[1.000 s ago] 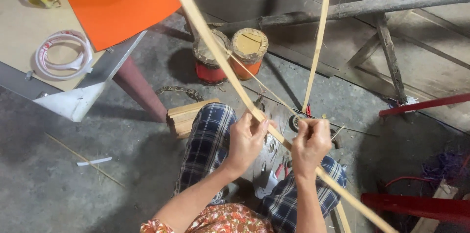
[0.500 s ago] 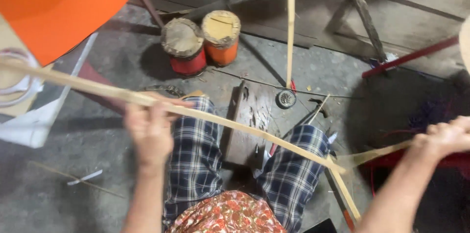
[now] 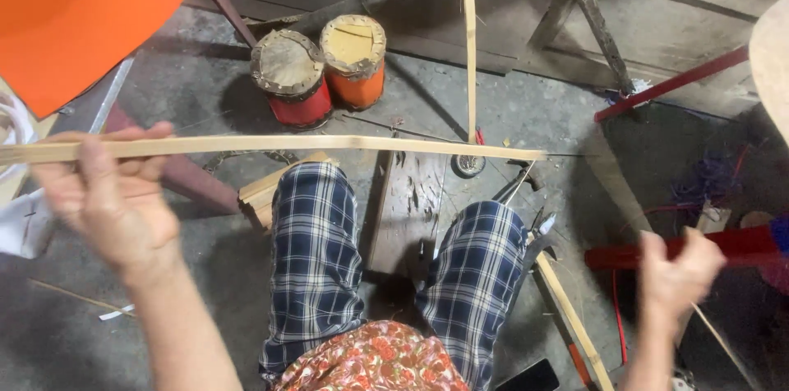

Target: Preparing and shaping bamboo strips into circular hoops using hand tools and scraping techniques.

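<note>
My left hand [image 3: 111, 194] is closed around a long pale strip [image 3: 329, 144], fingers wrapped over it near its left end. The strip runs level across the view above my knees and ends in free air near the middle right, just above a dark wooden block [image 3: 407, 210] on the floor between my legs. My right hand [image 3: 675, 276] is low at the right, fingers curled, and blurred; a thin sliver seems to trail down from it, but I cannot tell whether it grips that or anything else. It is well apart from the strip.

Since one hand carries the whole strip, I judge the grip should stay firm but not crushing, with the thumb on top to stop it rolling. The far end is unsupported, so it may sag or whip; I would keep the wrist steady and move slowly.

A second strip [image 3: 468, 38] stands upright just behind the free tip, and two red drums [image 3: 320, 79] sit beyond my knees. Swinging the tip sideways could knock the upright one, so I would keep the free end in front of it. Pliers-like tools [image 3: 518, 186] lie beside my right knee.
</note>
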